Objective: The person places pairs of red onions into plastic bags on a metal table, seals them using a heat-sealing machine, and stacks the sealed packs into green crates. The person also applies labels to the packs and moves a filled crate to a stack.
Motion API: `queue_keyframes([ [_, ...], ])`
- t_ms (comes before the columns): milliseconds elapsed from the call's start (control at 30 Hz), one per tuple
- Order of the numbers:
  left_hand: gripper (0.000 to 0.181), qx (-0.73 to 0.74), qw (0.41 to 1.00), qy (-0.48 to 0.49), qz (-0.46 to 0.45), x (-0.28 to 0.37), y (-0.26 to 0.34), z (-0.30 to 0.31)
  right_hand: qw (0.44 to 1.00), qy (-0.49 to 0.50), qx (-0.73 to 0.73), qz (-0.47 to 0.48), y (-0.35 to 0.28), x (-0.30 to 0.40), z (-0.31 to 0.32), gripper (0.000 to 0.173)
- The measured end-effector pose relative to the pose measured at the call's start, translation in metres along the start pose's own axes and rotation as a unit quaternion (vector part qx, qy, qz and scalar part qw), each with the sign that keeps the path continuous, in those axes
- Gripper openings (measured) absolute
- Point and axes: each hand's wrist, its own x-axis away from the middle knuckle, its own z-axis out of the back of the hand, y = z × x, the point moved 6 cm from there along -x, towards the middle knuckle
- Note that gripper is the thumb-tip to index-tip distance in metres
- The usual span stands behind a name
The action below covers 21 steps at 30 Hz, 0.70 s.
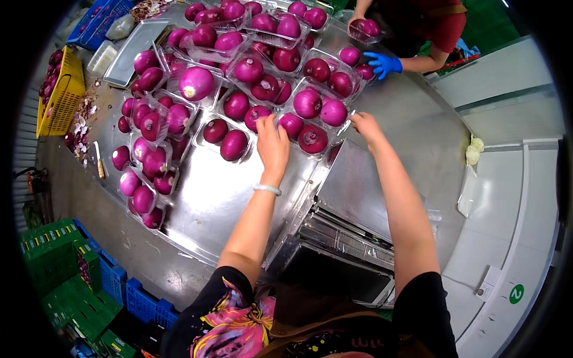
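Note:
My left hand (273, 150) reaches over the steel table, its fingertips beside a red onion (257, 116) and at the left side of a clear plastic tray holding two red onions (312, 138). Another clear tray with two red onions (307, 104) rests on or against the back of that one. At its right front corner are the fingertips of my right hand (368, 129). Whether either hand grips a rim is hidden. Left of my left hand stands a tray with two more red onions (233, 145).
Stacked onion trays (197, 83) crowd the far side and left. A film-wrapping machine (349, 241) sits before me. A knife (99, 160) lies at left, near a yellow crate (60, 100). Across the table, a co-worker's blue-gloved hand (382, 65) reaches in; their other hand holds an onion tray (365, 30).

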Motion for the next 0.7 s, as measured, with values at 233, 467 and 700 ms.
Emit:
queue_keyframes([
  [233, 0.046, -0.021, 0.983, -0.182, -0.024, -0.099, -0.022, -0.081, 0.945, -0.188, -0.241, -0.118, -0.03, -0.003, -0.041, 0.024],
  [467, 0.04, 0.154, 0.976, -0.145, -0.052, -0.088, 0.064, -0.02, 0.977, -0.046, -0.208, 0.018, -0.075, 0.061, 0.016, 0.054],
  [700, 0.054, 0.279, 0.876, -0.393, 0.009, 0.033, 0.134, -0.022, 0.979, 0.005, -0.199, 0.031, 0.011, 0.177, 0.115, 0.058],
])
